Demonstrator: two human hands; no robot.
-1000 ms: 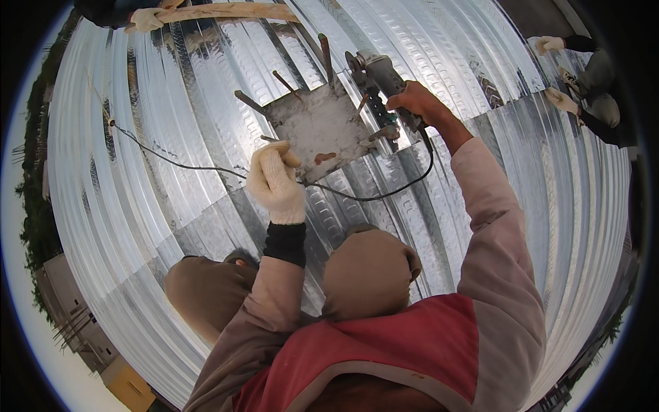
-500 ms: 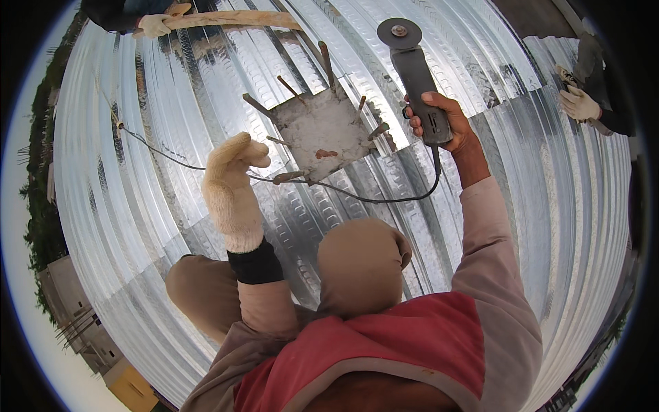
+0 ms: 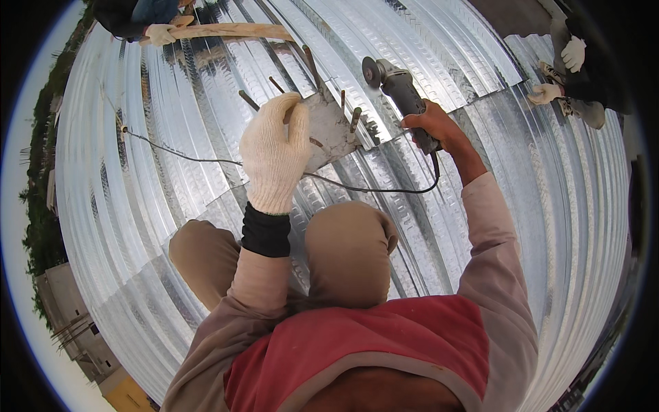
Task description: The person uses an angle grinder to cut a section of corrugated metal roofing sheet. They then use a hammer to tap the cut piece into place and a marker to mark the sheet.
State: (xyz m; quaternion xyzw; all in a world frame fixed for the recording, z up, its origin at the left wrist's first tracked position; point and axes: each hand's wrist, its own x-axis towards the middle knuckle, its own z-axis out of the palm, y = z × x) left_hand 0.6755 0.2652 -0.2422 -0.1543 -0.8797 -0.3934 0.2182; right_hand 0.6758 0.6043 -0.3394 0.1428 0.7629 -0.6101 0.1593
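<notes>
My bare right hand point(image 3: 436, 128) grips a black angle grinder point(image 3: 406, 97) by its rear body. The disc point(image 3: 373, 72) points up and to the left, clear of the metal sheets, and a dark cord point(image 3: 384, 189) trails from the handle. My left hand point(image 3: 273, 154), in a white knit glove, is curled over the left part of a square concrete column top point(image 3: 328, 130). Its thumb and fingers come together; whether a bar lies between them is hidden. Rusty steel bars point(image 3: 310, 65) stick up around the concrete, including a short bar point(image 3: 355, 120) on the side nearer the grinder.
Shiny ribbed metal sheets point(image 3: 171, 185) surround the column. At the far left a person's gloved hand point(image 3: 160, 34) holds a wooden plank point(image 3: 233, 30). Another gloved person point(image 3: 583, 75) is at the far right. The cord joint point(image 3: 123, 129) lies to the left.
My left hand has moved right and forward over the column. The grinder has turned in my right hand, its disc tilting and shifting left. The person at right has moved their hands.
</notes>
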